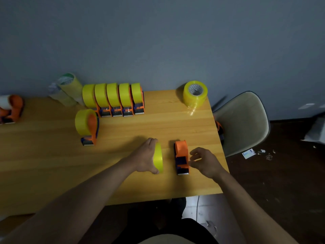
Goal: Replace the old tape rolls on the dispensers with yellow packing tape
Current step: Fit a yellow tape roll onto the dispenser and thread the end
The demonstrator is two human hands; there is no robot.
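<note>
Left hand [146,158] grips yellow roll [158,158] upright on table [52,155] beside empty dispenser [182,157], right hand [204,162] loosely curled at its side, contact unclear; roll looks light, rigid, slick-faced, best held by rim or core.

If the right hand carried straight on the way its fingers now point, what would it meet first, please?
Probably the empty orange dispenser: the right hand points leftward at its side, fingertips close beside it; actual contact is unclear.
</note>
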